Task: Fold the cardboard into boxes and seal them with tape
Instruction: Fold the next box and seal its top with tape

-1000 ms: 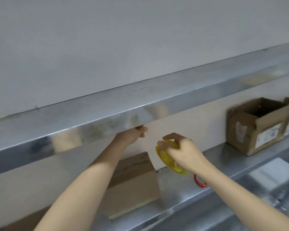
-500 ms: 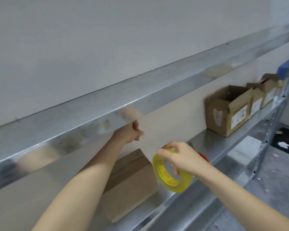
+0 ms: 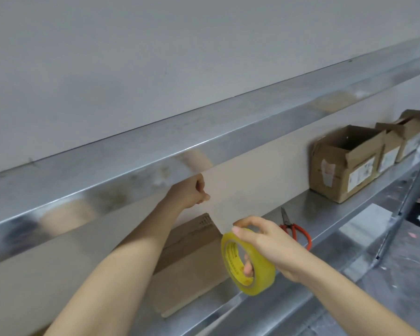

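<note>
My right hand (image 3: 269, 246) grips a yellowish roll of clear tape (image 3: 246, 263), fingers through its core and thumb on its rim. A clear strip of tape (image 3: 216, 214) stretches from the roll up to my left hand (image 3: 189, 194), which pinches its free end just under the front lip of the upper metal shelf (image 3: 155, 154). Behind my arms a closed cardboard box (image 3: 192, 265) stands on the lower metal shelf (image 3: 301, 209), below and between both hands.
Red-handled scissors (image 3: 294, 229) lie on the lower shelf just right of my right hand. Three open cardboard boxes (image 3: 344, 161) stand further right on that shelf. A white wall backs both shelves. The floor shows at bottom right.
My right hand has drawn the tape roll down and toward me, away from my left hand, lengthening the strip. The view has swung, uncovering the scissors.
</note>
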### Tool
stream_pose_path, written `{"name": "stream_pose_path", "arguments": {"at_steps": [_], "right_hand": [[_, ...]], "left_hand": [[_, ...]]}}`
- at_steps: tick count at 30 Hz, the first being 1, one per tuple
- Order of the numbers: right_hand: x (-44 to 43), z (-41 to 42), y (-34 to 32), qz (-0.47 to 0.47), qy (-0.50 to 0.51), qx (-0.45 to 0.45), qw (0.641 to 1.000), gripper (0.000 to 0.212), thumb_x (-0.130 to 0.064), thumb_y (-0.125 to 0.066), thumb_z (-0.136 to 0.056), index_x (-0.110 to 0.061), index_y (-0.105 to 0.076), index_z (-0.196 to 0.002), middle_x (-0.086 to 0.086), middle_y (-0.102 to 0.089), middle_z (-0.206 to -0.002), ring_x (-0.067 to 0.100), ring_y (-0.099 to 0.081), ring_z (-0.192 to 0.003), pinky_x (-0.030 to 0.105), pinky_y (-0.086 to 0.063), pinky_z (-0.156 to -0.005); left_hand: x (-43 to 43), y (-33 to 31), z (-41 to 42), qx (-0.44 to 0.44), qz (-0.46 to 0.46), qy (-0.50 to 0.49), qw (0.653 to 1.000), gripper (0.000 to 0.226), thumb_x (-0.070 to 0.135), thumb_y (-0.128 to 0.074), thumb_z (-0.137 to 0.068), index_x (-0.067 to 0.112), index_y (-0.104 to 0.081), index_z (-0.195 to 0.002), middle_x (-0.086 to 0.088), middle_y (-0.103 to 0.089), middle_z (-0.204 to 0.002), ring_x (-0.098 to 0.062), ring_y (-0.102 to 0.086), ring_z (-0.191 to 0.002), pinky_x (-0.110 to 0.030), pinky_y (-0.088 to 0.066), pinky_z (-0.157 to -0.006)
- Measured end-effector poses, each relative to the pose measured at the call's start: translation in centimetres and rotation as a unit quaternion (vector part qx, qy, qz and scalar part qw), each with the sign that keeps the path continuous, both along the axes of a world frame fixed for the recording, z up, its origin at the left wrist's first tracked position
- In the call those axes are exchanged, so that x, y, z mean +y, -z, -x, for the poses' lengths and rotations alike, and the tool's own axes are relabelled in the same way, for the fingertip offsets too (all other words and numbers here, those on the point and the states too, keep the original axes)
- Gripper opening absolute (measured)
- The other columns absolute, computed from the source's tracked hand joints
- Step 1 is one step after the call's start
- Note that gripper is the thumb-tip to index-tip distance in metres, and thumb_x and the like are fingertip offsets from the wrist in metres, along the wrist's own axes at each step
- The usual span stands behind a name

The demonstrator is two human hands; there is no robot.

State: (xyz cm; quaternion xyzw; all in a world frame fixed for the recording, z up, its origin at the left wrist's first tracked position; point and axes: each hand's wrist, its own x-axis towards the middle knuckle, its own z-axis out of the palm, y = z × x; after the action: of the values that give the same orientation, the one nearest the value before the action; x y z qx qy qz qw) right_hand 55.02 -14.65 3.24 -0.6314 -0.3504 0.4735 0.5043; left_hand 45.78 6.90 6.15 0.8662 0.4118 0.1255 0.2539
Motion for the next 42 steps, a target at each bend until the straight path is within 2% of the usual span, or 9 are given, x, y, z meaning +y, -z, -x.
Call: {"name": "stream_pose_path", "arguments": {"at_steps": [3,6,8,12,20,26,31,36,42], "right_hand": [[0.3,0.0,0.4,0.006,-0.006,0.033,0.999,0.028,-0.031,-0.061,-0.095,-0.011,-0.056,-0.115,0.010,-0.058,-0.047,0.025,-0.057,-0.041,0.031,-0.052,-0.052],[0.3,0.1,0.9,0.015,-0.015,0.051,0.998,0.030,-0.029,-0.061,-0.096,-0.008,-0.055,-0.115,0.011,-0.056,-0.047,0.025,-0.057,-0.041,0.030,-0.051,-0.049],[0.3,0.1,1.1,0.016,-0.019,0.061,0.998,0.029,-0.028,-0.060,-0.096,-0.005,-0.055,-0.114,0.013,-0.055,-0.049,0.025,-0.057,-0.041,0.029,-0.050,-0.046],[0.4,-0.1,1.2,0.013,-0.019,0.079,0.997,0.025,-0.026,-0.058,-0.098,-0.007,-0.055,-0.115,0.015,-0.055,-0.051,0.026,-0.056,-0.042,0.031,-0.051,-0.046],[1.0,-0.3,2.0,0.020,-0.033,0.092,0.995,0.027,-0.028,-0.053,-0.101,-0.007,-0.057,-0.119,0.016,-0.057,-0.052,0.027,-0.054,-0.044,0.031,-0.050,-0.048],[1.3,-0.3,2.2,0.026,-0.029,0.109,0.993,0.029,-0.027,-0.053,-0.100,-0.005,-0.057,-0.119,0.016,-0.055,-0.051,0.026,-0.054,-0.042,0.028,-0.048,-0.045],[1.4,-0.1,2.5,0.028,-0.027,0.119,0.992,0.031,-0.028,-0.053,-0.100,-0.004,-0.056,-0.121,0.016,-0.055,-0.051,0.025,-0.056,-0.043,0.028,-0.048,-0.045],[1.4,-0.1,2.5,0.030,-0.020,0.128,0.991,0.032,-0.026,-0.054,-0.100,-0.003,-0.054,-0.121,0.016,-0.054,-0.051,0.025,-0.056,-0.042,0.028,-0.048,-0.044],[1.4,0.2,2.6,0.031,-0.021,0.126,0.991,0.030,-0.027,-0.054,-0.100,-0.004,-0.054,-0.119,0.015,-0.055,-0.052,0.026,-0.057,-0.044,0.030,-0.050,-0.046]], "left_hand": [[-0.2,0.6,0.1,-0.008,-0.013,0.004,1.000,0.032,0.004,-0.077,-0.074,0.017,-0.048,-0.066,0.002,-0.061,-0.060,-0.017,-0.061,-0.061,-0.033,-0.050,-0.065],[-0.3,1.1,0.2,-0.004,-0.032,0.013,0.999,0.034,0.001,-0.078,-0.073,0.016,-0.049,-0.064,0.000,-0.059,-0.063,-0.015,-0.060,-0.058,-0.026,-0.046,-0.060],[-0.4,1.5,0.2,-0.001,-0.039,0.017,0.999,0.035,0.001,-0.079,-0.073,0.015,-0.049,-0.063,-0.002,-0.059,-0.066,-0.019,-0.064,-0.063,-0.025,-0.045,-0.060],[-0.5,2.1,0.2,-0.004,-0.054,0.007,0.999,0.036,0.001,-0.078,-0.075,0.015,-0.048,-0.063,-0.005,-0.060,-0.072,-0.027,-0.067,-0.076,-0.031,-0.049,-0.067],[-0.2,1.8,-0.4,0.023,-0.040,0.008,0.999,0.033,0.004,-0.078,-0.077,0.014,-0.049,-0.064,-0.006,-0.061,-0.074,-0.026,-0.068,-0.082,-0.039,-0.054,-0.079],[0.2,1.9,-0.4,0.053,-0.022,-0.005,0.998,0.031,0.007,-0.078,-0.078,0.014,-0.051,-0.065,0.000,-0.060,-0.071,-0.019,-0.066,-0.075,-0.028,-0.050,-0.072],[0.5,2.2,-0.3,0.080,-0.017,-0.007,0.997,0.029,0.009,-0.080,-0.076,0.016,-0.054,-0.065,0.005,-0.056,-0.070,-0.010,-0.055,-0.067,-0.020,-0.040,-0.059],[0.7,2.4,-0.3,0.108,-0.018,0.000,0.994,0.022,0.011,-0.080,-0.075,0.014,-0.059,-0.069,0.004,-0.058,-0.071,-0.014,-0.057,-0.074,-0.024,-0.043,-0.070],[1.1,3.5,0.1,0.099,0.004,0.002,0.995,0.013,0.013,-0.081,-0.075,0.013,-0.069,-0.078,-0.005,-0.067,-0.083,-0.014,-0.060,-0.077,-0.025,-0.051,-0.073]]}}
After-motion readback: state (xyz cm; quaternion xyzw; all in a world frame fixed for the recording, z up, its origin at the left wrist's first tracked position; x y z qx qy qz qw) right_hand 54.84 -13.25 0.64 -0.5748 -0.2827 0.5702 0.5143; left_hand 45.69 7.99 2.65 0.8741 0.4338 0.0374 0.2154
